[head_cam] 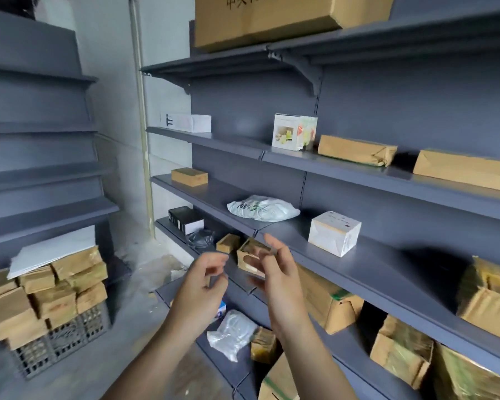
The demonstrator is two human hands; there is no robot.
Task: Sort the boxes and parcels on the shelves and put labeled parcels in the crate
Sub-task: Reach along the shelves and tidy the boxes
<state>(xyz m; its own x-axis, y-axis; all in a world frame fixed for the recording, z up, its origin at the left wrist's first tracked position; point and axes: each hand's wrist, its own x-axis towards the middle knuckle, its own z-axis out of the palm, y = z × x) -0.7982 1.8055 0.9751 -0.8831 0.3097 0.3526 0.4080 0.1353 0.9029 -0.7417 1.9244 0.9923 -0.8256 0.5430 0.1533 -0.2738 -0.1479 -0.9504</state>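
1. Hands: the left hand (202,280) is raised in front of the grey metal shelves (387,269) with its fingers loosely curled and nothing in them. The right hand (277,274) is raised beside it with the fingers mostly straight. It is blurred, so I cannot tell whether it grips anything.
2. Nearest item: a small brown cardboard box with a cut-out window (250,256) shows between the two hands, right against the right hand's fingers. Contact cannot be confirmed. It sits tilted, and its long axis is not readable.
3. Next candidates: a white plastic mailer bag (261,209) lies on the shelf above and ahead of the hands, with its long axis along the shelf edge. A white cube-shaped carton (334,233) stands to its right, nearer the right hand.
4. Container: the black perforated plastic crate (75,330) stands on the floor, down and well to the left. The left hand is the nearer one.
5. Contents: brown paper-wrapped parcels (49,295) are heaped above the crate's rim, with a flat white sheet (52,252) on top. Room for more looks limited.
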